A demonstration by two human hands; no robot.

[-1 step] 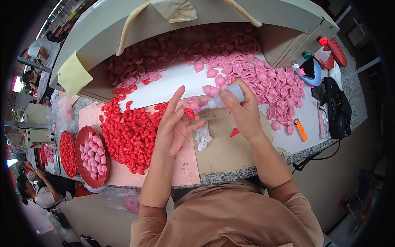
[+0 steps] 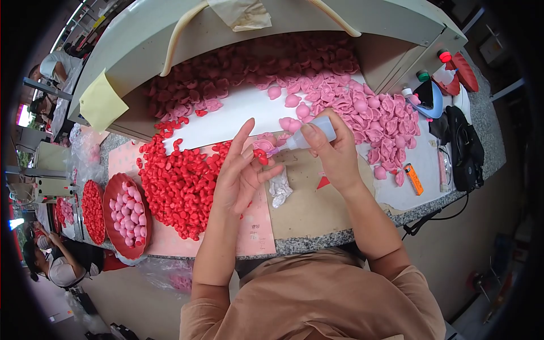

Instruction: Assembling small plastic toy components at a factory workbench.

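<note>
My left hand [image 2: 238, 180] pinches a small glossy red piece [image 2: 261, 157] between thumb and fingers, its other fingers raised. My right hand [image 2: 338, 152] is wrapped round a translucent squeeze bottle [image 2: 313, 133], tilted so that its narrow nozzle meets or nearly meets the red piece. Just behind the fingertips lie a few pink pieces [image 2: 264, 141], partly covered. A heap of small red pieces [image 2: 184, 195] spreads beside my left hand. Past my right hand is a pile of pink shell-shaped and round pieces [image 2: 381, 119].
A grey cabinet [image 2: 391, 28] with a wide opening arches over more dark pink pieces [image 2: 226, 71]. At left stand a red bowl of pink balls [image 2: 147, 226] and a tray of red pieces [image 2: 93, 211]. Crumpled paper [image 2: 280, 188], an orange lighter [image 2: 414, 179] and a black bag [image 2: 466, 148] lie around.
</note>
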